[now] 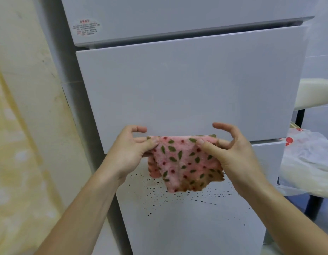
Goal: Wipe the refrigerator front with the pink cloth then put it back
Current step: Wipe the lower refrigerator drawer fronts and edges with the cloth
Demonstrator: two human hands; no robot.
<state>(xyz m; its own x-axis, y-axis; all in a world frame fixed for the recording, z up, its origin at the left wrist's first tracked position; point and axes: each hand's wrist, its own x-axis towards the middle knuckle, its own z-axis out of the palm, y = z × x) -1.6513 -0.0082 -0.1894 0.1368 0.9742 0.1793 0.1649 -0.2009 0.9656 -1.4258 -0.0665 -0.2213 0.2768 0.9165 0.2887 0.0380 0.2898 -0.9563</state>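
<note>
A pink cloth (183,162) with green leaves and red dots hangs in front of the white refrigerator (187,85), level with the gap between its middle and lower doors. My left hand (132,151) pinches the cloth's upper left corner. My right hand (233,150) pinches its upper right edge between thumb and fingers. The cloth's lower edge looks brown and dirty. Dark specks (159,197) are spattered over the lower door (192,227), just under the cloth.
A yellowish wall with a patterned curtain (21,144) borders the refrigerator on the left. On the right stands a stool with a cream seat (317,94) and black legs, and a white plastic bag (310,162) lies beneath it. A red-printed sticker (86,27) marks the top door.
</note>
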